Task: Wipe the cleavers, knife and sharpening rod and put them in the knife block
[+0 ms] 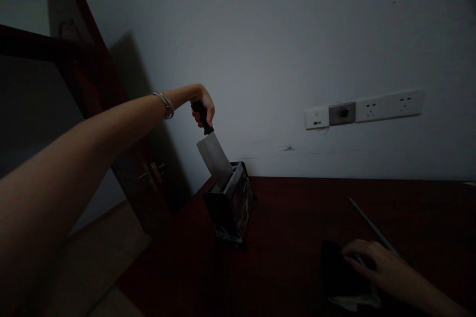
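Observation:
My left hand (207, 104), a metal bracelet (165, 105) on its wrist, is closed round the black handle of a cleaver (214, 156). The blade points down, tilted, and its lower end sits in a slot of the black and grey knife block (241, 203). The block stands near the table's left side. At lower right my right hand (375, 263) has its fingers curled in, touching or just over a dark object (340, 272) with a pale lower edge. A small light strip shows between thumb and fingers. Dimness hides what that hand holds.
A thin grey rod (372, 223) lies on the dark red table (290, 218), just beyond my right hand. Behind the table is a pale wall with sockets (386, 105) and a switch (342, 113). To the left are a dark door (130, 198) and tiled floor (111, 247).

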Action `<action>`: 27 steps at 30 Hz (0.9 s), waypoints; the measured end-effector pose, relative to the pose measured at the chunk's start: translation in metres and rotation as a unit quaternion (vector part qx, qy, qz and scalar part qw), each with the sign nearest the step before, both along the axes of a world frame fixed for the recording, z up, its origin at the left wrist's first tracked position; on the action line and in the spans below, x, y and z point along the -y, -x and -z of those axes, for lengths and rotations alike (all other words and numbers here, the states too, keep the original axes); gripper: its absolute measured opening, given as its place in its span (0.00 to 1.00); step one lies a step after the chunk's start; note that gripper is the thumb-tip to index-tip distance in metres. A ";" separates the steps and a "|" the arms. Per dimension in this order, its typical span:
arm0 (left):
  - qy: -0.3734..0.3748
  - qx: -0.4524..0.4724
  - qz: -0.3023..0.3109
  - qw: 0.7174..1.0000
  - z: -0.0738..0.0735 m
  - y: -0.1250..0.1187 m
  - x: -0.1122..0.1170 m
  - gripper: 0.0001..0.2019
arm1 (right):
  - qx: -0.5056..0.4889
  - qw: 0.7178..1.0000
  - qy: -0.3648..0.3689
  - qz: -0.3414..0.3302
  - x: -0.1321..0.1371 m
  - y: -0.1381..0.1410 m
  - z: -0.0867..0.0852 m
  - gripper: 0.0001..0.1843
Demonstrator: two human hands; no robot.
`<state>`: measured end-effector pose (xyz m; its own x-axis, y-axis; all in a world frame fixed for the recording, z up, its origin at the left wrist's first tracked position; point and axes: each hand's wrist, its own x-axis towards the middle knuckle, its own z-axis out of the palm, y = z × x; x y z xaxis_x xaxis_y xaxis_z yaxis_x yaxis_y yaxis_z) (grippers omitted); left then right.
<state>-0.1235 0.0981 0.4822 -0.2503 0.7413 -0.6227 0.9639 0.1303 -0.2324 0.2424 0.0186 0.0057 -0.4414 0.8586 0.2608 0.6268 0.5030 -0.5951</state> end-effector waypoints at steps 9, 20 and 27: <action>0.035 0.000 0.139 0.990 0.004 0.004 -0.010 0.19 | 0.000 1.000 0.006 -0.006 0.000 0.000 0.000 0.18; 0.031 -0.006 0.217 0.976 0.008 0.008 -0.020 0.21 | 0.011 1.000 0.004 -0.005 -0.001 0.000 0.002 0.17; 0.032 -0.007 0.119 0.992 0.011 0.008 -0.021 0.21 | 0.018 1.000 0.004 -0.005 -0.002 -0.001 0.002 0.17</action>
